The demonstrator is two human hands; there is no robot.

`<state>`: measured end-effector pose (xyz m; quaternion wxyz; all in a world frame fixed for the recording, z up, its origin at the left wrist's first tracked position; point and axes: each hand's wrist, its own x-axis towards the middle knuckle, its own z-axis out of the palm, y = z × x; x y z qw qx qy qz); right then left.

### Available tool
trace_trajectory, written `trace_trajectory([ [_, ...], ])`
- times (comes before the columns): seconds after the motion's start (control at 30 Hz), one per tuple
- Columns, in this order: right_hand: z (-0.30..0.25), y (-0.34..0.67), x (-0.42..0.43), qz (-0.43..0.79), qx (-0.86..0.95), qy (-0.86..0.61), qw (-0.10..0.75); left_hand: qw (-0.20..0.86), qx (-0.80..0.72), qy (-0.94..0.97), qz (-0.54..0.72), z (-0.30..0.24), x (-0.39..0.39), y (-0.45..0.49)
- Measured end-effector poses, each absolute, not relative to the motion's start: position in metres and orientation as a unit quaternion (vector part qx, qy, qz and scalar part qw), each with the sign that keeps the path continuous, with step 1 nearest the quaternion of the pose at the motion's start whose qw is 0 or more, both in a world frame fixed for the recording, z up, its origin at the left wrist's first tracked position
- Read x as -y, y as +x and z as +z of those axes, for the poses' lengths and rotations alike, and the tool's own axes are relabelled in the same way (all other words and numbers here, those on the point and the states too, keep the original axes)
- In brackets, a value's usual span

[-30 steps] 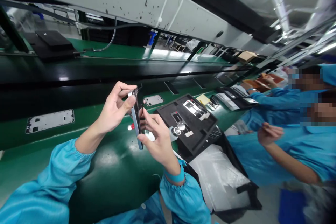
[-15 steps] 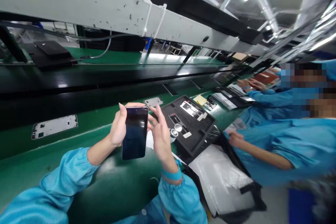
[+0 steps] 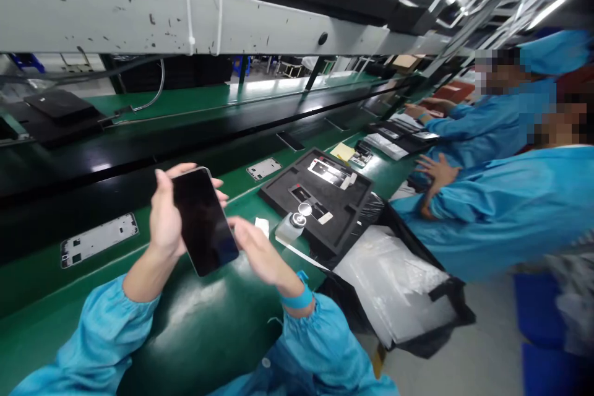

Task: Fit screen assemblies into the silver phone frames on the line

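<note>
A smartphone (image 3: pixel 204 219) with a dark, unlit screen is tilted in front of me above the green bench. My left hand (image 3: pixel 164 216) is closed around its left side, the thumb along the edge and fingertips showing past the far right edge. At the lower right edge, my right hand (image 3: pixel 260 250) touches the phone with its fingers bent against it, partly hidden behind it. Left of my hands, a pale metal phone frame (image 3: pixel 99 240) lies on the bench. A second frame (image 3: pixel 263 169) lies beyond the phone.
A black foam tray (image 3: pixel 320 198) with phone parts stands to the right, beside a small bottle (image 3: pixel 290 227). Nearer is a black bin liner with clear plastic bags (image 3: pixel 394 284). A dark conveyor belt (image 3: pixel 208 136) runs behind. Co-workers in blue sit at the right.
The phone has moved left in the view and turned, its lower end now towards the right. My right hand has dropped from its upper right corner to the lower right edge.
</note>
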<state>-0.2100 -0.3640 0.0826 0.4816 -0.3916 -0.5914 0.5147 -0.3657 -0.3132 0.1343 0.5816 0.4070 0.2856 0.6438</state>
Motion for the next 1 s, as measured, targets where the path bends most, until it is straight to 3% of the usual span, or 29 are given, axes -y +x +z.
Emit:
trace_trajectory([
  [0.13, 0.076, -0.204, 0.38, 0.565, 0.635, -0.352, 0.393, 0.603, -0.272, 0.34, 0.669, 0.149, 0.306, -0.376],
  [0.27, 0.072, -0.199, 0.38, 0.555, 0.653, -0.335, 0.392, 0.621, -0.285, 0.317, 0.657, 0.15, 0.31, -0.372],
  [0.5, 0.045, -0.224, 0.368, 0.595, 0.558, -0.314, 0.486, 0.592, -0.303, 0.277, 0.694, 0.144, 0.312, -0.365],
  [0.73, 0.042, -0.237, 0.361, 0.608, 0.558, -0.301, 0.478, 0.559, -0.291, 0.275, 0.726, 0.145, 0.313, -0.367],
  [1.0, 0.052, -0.247, 0.365, 0.645, 0.606, -0.252, 0.391, 0.527, -0.286, 0.242, 0.763, 0.147, 0.311, -0.363],
])
